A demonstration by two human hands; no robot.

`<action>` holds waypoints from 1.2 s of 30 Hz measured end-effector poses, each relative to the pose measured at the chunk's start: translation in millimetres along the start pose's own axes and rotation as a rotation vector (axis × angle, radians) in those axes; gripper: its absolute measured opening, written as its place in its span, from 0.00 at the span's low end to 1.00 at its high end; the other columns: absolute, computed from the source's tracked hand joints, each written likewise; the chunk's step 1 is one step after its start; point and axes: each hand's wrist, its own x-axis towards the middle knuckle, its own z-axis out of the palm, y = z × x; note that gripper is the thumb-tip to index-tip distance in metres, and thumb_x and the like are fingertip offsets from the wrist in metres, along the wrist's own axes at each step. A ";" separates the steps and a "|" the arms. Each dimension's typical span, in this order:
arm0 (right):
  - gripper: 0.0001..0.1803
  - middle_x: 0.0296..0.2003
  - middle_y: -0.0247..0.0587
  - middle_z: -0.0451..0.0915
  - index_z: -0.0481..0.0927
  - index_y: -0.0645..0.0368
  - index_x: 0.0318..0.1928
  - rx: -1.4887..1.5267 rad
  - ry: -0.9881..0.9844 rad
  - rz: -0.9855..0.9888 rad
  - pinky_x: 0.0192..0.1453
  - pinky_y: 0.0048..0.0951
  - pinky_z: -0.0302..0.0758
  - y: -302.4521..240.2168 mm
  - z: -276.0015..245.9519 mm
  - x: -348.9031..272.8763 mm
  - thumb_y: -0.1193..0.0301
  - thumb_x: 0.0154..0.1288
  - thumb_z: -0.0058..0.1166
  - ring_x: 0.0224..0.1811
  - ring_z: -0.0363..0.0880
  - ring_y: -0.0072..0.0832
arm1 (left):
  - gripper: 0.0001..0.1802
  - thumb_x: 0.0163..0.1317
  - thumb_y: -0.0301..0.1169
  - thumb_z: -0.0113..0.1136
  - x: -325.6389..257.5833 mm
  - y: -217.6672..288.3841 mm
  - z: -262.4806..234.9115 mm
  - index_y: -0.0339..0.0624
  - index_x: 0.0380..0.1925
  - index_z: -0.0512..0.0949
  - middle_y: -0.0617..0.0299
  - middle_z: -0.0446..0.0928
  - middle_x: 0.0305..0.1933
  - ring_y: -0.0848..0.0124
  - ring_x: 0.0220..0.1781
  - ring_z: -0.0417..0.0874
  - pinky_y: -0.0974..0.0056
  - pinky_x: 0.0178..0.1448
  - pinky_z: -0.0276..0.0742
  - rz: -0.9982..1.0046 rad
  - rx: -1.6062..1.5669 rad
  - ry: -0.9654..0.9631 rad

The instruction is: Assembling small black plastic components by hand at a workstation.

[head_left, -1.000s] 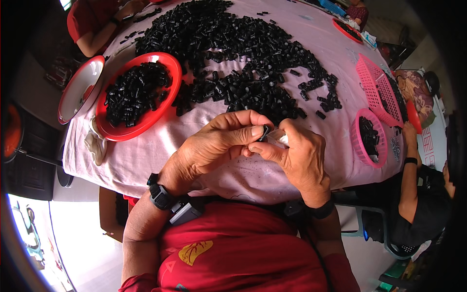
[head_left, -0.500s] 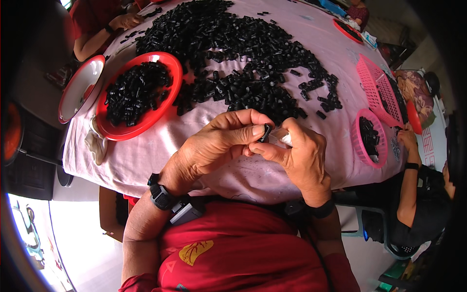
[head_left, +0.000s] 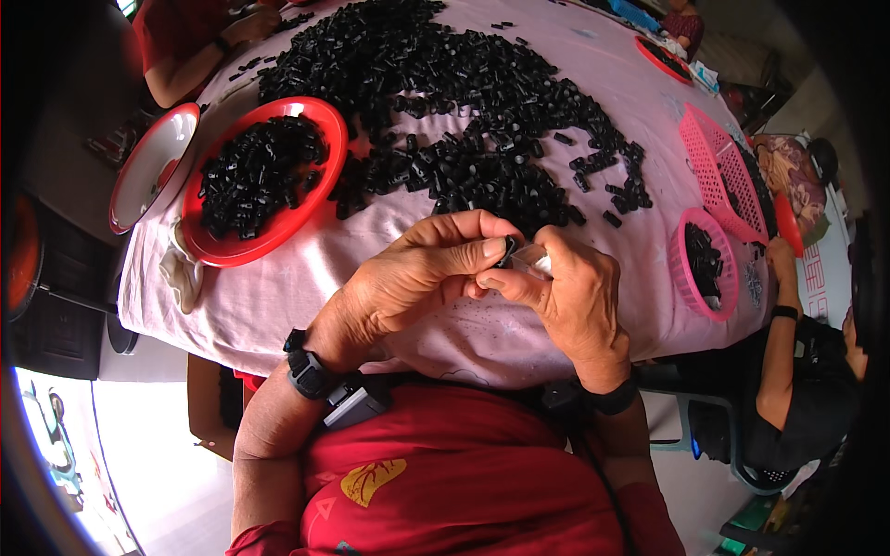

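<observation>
My left hand (head_left: pixel 408 273) is closed, with a small black plastic piece (head_left: pixel 505 250) pinched between thumb and fingertips. Close against it, my right hand (head_left: pixel 584 301) grips a small clear and white object (head_left: pixel 535 260), whose exact kind I cannot make out. Both hands hover over the near edge of the table, thumbs almost touching. Just beyond them spreads a large heap of similar short black pieces (head_left: pixel 473 167). Fingers hide most of what is held.
A red basin (head_left: pixel 345 139) full of black pieces stands at left, beside a white, red-rimmed basin (head_left: pixel 139 199). Pink baskets (head_left: pixel 681 269) sit at right on the pink tablecloth (head_left: pixel 278 306). A co-worker's arm (head_left: pixel 783 278) reaches in at right; another person (head_left: pixel 185 56) works at far left.
My hands stay nearly in place; the clear and white object has shifted slightly in my right fingers. At far left, the other person's hand has moved a little.
</observation>
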 end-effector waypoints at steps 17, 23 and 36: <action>0.32 0.16 0.41 0.75 0.68 0.56 0.25 0.047 -0.010 -0.007 0.20 0.36 0.72 -0.6 0.8 -0.7 0.39 0.51 0.61 0.17 0.77 0.38 | 0.13 0.66 0.31 0.58 -1.8 1.6 -1.3 0.38 0.48 0.76 0.64 0.79 0.44 0.76 0.41 0.81 0.70 0.48 0.78 -0.011 -0.037 -0.010; 0.23 0.23 0.40 0.80 0.73 0.58 0.33 0.330 0.056 0.049 0.21 0.30 0.73 -8.0 -9.8 0.7 0.53 0.54 0.68 0.21 0.81 0.29 | 0.14 0.67 0.32 0.58 -1.2 3.0 -1.8 0.38 0.50 0.74 0.64 0.78 0.41 0.78 0.39 0.78 0.72 0.41 0.75 -0.012 -0.059 0.003; 0.09 0.33 0.36 0.83 0.77 0.63 0.43 0.558 0.095 0.090 0.31 0.19 0.76 -8.3 -7.7 -0.8 0.76 0.63 0.60 0.30 0.82 0.16 | 0.15 0.67 0.34 0.58 -2.9 9.3 3.6 0.37 0.49 0.74 0.63 0.79 0.37 0.77 0.35 0.77 0.73 0.41 0.75 0.051 -0.145 0.015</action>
